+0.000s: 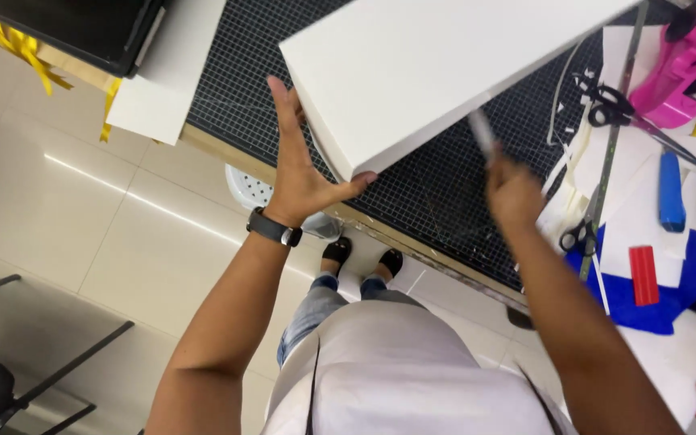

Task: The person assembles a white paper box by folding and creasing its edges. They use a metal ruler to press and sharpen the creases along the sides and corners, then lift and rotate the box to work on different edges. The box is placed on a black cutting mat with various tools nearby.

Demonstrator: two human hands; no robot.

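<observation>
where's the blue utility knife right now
In the head view the blue utility knife lies at the far right on white paper, right of the long ruler and above the red block.

Two scissors (618, 109), one white box (437, 64)

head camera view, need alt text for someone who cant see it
A person's left hand steadies the edge of a large white foam board over a black gridded cutting mat, while the right hand grips a thin, blurred tool against the board's edge. Black-handled scissors, a blue cutter and a red block lie at the right.
</observation>
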